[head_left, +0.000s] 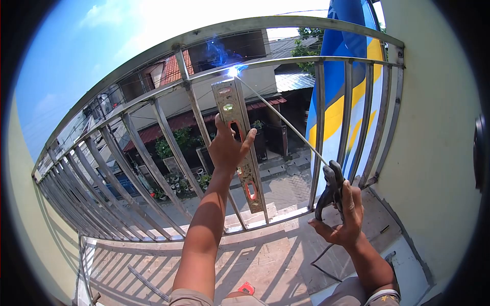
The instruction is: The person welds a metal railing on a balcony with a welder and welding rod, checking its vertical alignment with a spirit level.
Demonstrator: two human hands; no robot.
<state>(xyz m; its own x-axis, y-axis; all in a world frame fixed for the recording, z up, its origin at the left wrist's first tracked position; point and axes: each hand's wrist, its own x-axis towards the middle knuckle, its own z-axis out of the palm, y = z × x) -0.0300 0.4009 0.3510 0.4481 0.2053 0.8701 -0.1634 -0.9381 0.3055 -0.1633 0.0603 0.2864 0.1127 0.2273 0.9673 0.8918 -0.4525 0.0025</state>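
My left hand [228, 148] is closed around a long spirit level [226, 98], its fingers at the cut-out in the middle. The level stands nearly upright along a thin vertical metal bar [243, 109] of the railing. In my right hand [348, 217] is a dark electrode holder [332, 187], gripped at the lower right. A thin welding rod [280, 116] runs up and left from its jaws. Where the rod's tip meets the top of the bar, below the horizontal rail [286, 61], a bright arc [233, 71] glows with bluish smoke above.
The metal railing [168, 125] spans between two pale walls [434, 153]. On the tiled floor lie a red tape measure [246, 288], a loose metal bar [148, 283] and a dark cable [322, 269]. Beyond the railing are a blue, yellow and white banner [334, 97] and a street below.
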